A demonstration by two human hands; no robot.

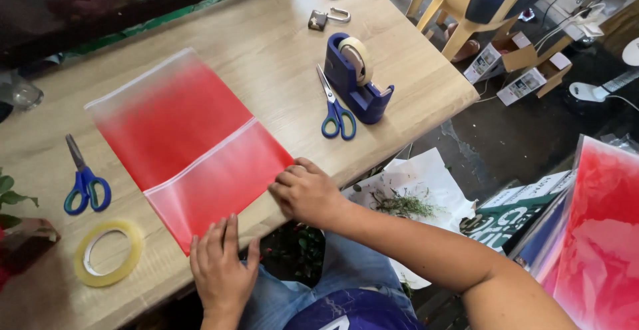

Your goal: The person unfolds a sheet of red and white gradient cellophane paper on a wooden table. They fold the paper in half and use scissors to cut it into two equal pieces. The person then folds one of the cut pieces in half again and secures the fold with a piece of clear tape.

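A red sheet (pixel 180 130) that fades to white at one edge lies folded on the wooden table (pixel 266 43). My left hand (pixel 223 263) rests flat on the sheet's near corner at the table's front edge, fingers together. My right hand (pixel 305 193) presses with curled fingers on the sheet's right corner. Neither hand holds anything else.
Blue-handled scissors (pixel 85 182) and a yellow tape roll (pixel 108 251) lie left of the sheet. A second pair of scissors (pixel 335 107) and a blue tape dispenser (pixel 358 80) stand to the right. More red sheets (pixel 599 237) are stacked at the lower right; a yellow chair (pixel 466 3) stands behind.
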